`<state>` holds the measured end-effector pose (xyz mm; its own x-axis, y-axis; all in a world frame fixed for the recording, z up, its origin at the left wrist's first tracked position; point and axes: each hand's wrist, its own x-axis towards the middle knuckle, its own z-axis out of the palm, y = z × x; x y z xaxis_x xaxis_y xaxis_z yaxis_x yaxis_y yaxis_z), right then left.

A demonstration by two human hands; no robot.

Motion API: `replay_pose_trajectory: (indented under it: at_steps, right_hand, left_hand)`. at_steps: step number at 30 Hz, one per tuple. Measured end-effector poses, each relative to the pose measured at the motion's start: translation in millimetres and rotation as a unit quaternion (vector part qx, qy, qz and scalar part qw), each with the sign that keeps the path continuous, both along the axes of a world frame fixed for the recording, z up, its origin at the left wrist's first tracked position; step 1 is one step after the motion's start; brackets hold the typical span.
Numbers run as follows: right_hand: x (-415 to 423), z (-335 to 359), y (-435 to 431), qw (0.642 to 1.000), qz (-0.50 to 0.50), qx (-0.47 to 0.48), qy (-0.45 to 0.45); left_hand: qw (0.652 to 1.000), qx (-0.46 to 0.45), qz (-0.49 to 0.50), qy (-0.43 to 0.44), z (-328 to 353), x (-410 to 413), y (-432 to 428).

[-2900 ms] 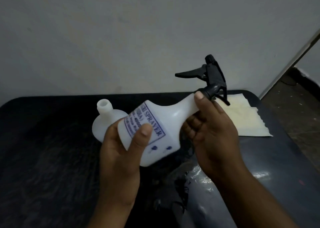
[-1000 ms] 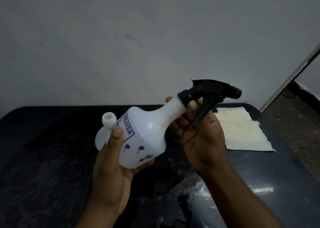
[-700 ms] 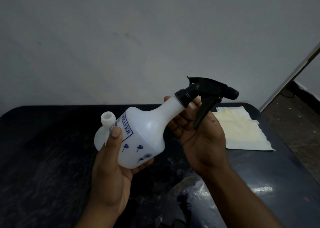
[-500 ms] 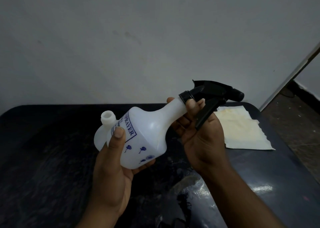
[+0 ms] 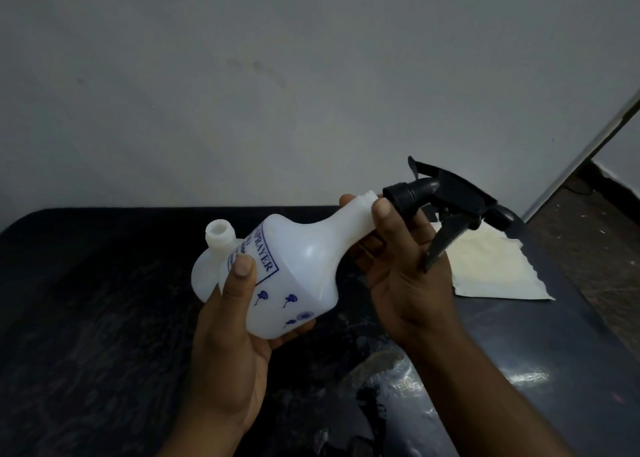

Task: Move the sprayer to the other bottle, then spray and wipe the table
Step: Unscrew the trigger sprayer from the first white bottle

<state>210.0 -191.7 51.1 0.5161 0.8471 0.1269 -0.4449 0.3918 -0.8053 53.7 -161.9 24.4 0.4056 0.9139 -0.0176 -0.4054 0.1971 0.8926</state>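
My left hand grips the body of a white bottle with blue print, tilted with its neck pointing up and right. My right hand holds the black sprayer head at the neck; the collar sits slightly off the neck, and bare white thread shows between them. A second white bottle, with an open neck and no sprayer, stands on the table behind the first, mostly hidden by it.
A pale yellow cloth lies flat on the dark table at the right, behind my right hand. A grey wall stands close behind the table. The table's right edge drops to a floor.
The sprayer collar has turned and backed off the bottle neck, so white thread now shows. Both hands have stayed in about the same place.
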Motion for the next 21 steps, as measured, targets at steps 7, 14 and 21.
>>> replay_pose_trajectory:
  at_steps: [7, 14, 21]
  right_hand:
    - [6.8, 1.2, -1.5, 0.995, -0.017, 0.01, -0.1]
    - [11.4, 3.4, -2.3, 0.994, -0.057, -0.018, -0.09]
    - [40.8, 14.8, -5.3, 0.985, -0.171, -0.015, 0.006]
  left_hand:
    - [1.0, -0.002, 0.002, 0.004, -1.6, -1.4, 1.3]
    - [1.0, -0.009, 0.002, -0.005, -2.7, -1.4, 1.8]
    - [0.999, -0.035, 0.021, 0.026, -7.3, -3.8, 4.9]
